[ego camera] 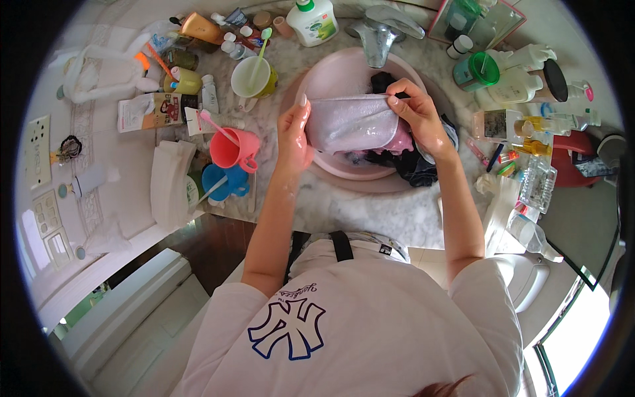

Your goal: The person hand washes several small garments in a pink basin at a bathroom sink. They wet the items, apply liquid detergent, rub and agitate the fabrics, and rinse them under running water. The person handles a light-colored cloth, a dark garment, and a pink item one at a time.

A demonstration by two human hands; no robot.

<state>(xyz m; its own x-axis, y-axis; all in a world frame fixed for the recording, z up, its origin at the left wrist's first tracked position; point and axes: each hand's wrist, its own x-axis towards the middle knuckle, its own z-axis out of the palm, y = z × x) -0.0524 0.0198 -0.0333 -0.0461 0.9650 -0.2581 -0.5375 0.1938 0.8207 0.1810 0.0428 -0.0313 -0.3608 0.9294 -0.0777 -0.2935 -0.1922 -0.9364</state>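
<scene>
A wet, pale lilac piece of cloth (349, 124) is stretched between my two hands above a pink plastic basin (325, 74). My left hand (296, 131), glossy with water, grips its left end with the thumb pointing up. Between thumb and fingers, my right hand (419, 116) pinches its upper right corner. Under the cloth lies a pink wet garment (399, 144). Dark garments (414, 168) hang over the basin's near right rim, and another dark cloth (382, 82) shows behind. The basin stands in the washbasin of a marble counter (337, 208).
A chrome faucet (379, 42) overhangs the basin's far rim. Behind it stands a green-capped soap bottle (312, 25). A yellow-green cup (248, 82), a pink cup (230, 149) and a blue cup (225, 183) hold toothbrushes at left. Several bottles and a green-lidded tub (476, 72) crowd the right side.
</scene>
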